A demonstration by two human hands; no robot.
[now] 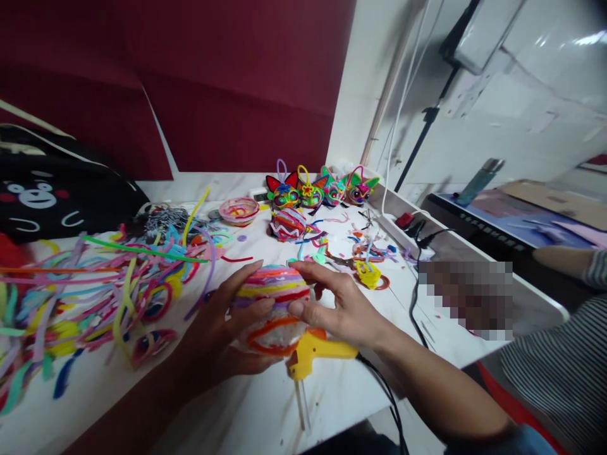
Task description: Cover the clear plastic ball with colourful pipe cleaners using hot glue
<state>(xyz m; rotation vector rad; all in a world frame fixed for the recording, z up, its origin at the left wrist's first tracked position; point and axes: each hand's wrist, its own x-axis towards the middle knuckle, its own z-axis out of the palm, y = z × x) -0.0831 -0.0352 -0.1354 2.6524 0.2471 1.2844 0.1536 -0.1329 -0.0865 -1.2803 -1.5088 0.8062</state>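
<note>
Between my two hands is a rounded ball (272, 294) wrapped in rows of pipe cleaners in orange, pink, yellow, red and purple. Its lower part is bare and clear, with an orange pipe cleaner loop on it. My left hand (232, 325) grips it from the left, thumb across the front and fingers around the side and below. On the right, the thumb and forefinger of my right hand (339, 303) press on its top and front. A yellow glue gun (320, 351) lies just below my right hand, a clear glue stick (302, 407) poking out of it.
Loose pipe cleaners (95, 297) spread over the left of the table. Behind the ball are a pipe cleaner bowl (238, 212), another striped ball (288, 225) and several eared masks (310, 189). Orange-handled scissors (379, 282) lie right. A co-worker's striped sleeve (562, 366) is at right.
</note>
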